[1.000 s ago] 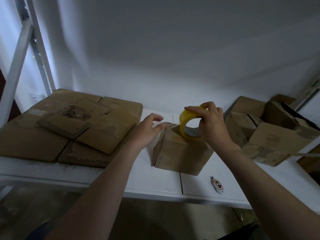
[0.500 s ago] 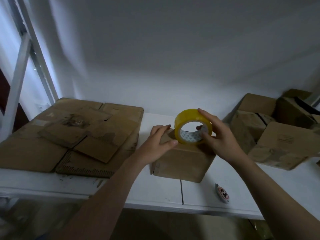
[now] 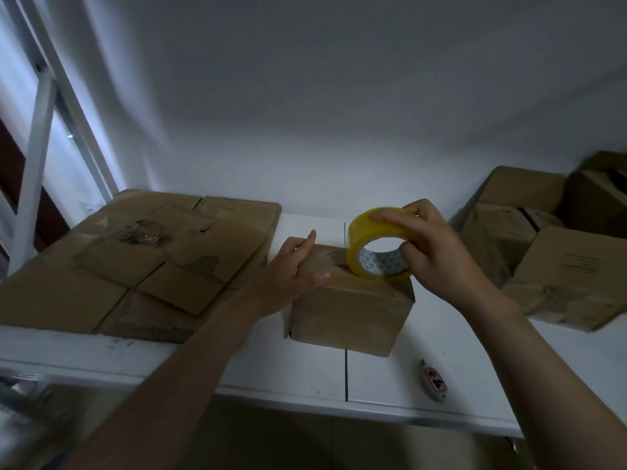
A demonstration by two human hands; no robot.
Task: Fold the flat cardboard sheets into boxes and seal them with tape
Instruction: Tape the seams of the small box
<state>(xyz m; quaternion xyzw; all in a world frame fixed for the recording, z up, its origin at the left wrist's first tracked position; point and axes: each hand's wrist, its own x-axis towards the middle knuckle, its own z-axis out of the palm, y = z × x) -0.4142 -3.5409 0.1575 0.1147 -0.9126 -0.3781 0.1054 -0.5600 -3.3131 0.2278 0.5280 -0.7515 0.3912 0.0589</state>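
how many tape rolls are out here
1: the yellow tape roll, held by the right hand, stands on the box at centre. More could be hidden behind the box pile at right.

text scan | small white cutter [image 3: 433, 385], near right on counter [image 3: 305, 374]: label with two red characters, too blurred to read | folded box [image 3: 573, 266], far right: faint printed lines, illegible | tape roll [image 3: 380, 245] core: bluish print, unreadable

The person's two arms are bare from the bottom edge up to the wrists. The left hand [image 3: 292, 270] and right hand [image 3: 437, 256] are bare too.
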